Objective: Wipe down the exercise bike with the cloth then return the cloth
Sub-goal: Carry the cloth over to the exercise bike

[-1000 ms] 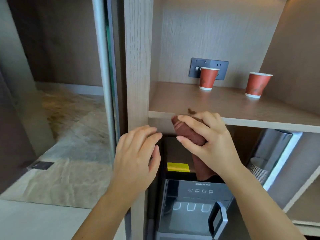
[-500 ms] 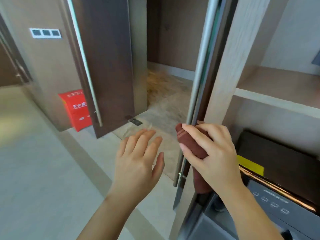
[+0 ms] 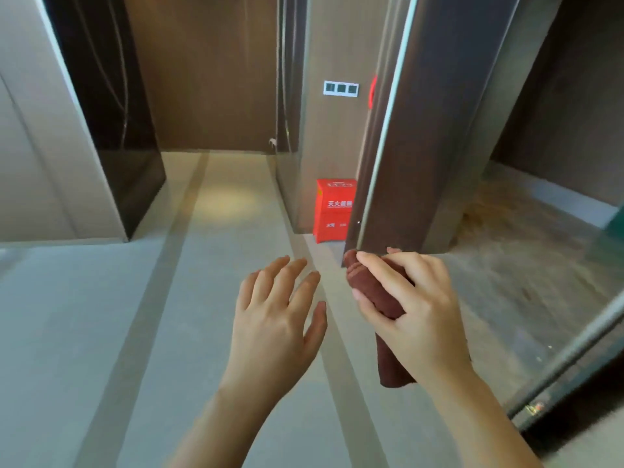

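The cloth [image 3: 378, 298] is dark red and soft, rolled up like a sausage, and its loose end hangs down. The right hand [image 3: 412, 305] has its fingers curled round it. The left hand [image 3: 277, 319] is beside it, flat, fingers spread, holding nothing. Below is a smooth grey floor [image 3: 101, 315]. A red box [image 3: 332, 211] stands by a dark shiny door [image 3: 422, 130].

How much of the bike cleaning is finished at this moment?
Done: the cloth is picked up, rolled in the right hand. In hand: it is carried in a hallway; the left hand is free and open. Left: no bike is in view, so wiping and returning the cloth seem still ahead.
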The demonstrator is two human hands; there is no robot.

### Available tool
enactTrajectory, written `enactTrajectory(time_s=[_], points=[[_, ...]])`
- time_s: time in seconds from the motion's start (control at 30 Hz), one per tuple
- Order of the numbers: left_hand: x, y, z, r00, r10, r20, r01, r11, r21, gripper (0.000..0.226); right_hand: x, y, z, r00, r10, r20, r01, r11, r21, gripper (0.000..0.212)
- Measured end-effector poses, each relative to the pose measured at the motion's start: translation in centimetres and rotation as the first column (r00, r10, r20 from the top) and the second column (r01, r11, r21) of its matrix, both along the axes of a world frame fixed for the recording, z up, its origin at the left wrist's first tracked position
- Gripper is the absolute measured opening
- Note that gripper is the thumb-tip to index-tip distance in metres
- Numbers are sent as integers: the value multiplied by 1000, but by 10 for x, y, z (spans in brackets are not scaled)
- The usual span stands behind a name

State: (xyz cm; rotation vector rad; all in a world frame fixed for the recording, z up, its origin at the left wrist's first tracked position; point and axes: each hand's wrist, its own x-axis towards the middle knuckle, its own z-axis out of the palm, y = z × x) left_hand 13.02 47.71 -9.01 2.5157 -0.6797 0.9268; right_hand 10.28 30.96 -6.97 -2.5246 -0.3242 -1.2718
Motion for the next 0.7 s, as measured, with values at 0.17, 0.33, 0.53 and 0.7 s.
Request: enactTrajectory(time_s=[0.17, 0.33, 0.53, 0.7], points=[[9, 133, -6, 981, 192, -16, -192, 981, -20, 36, 44, 128, -5, 982, 186, -22, -186, 983, 1, 35], [7, 273, -16, 912, 408, 38, -407, 913, -30, 35, 79, 271, -16, 923, 383, -26, -382, 923, 43, 34], [-7, 404, -27, 784, 620, 27, -620, 785, -11, 34, 100, 420, -30, 819, 573, -33, -570, 819, 72, 34], [-6, 475, -35, 691, 723, 0, -723, 691, -10, 35, 120, 506, -42, 734, 676, -60, -671, 737, 86, 36]])
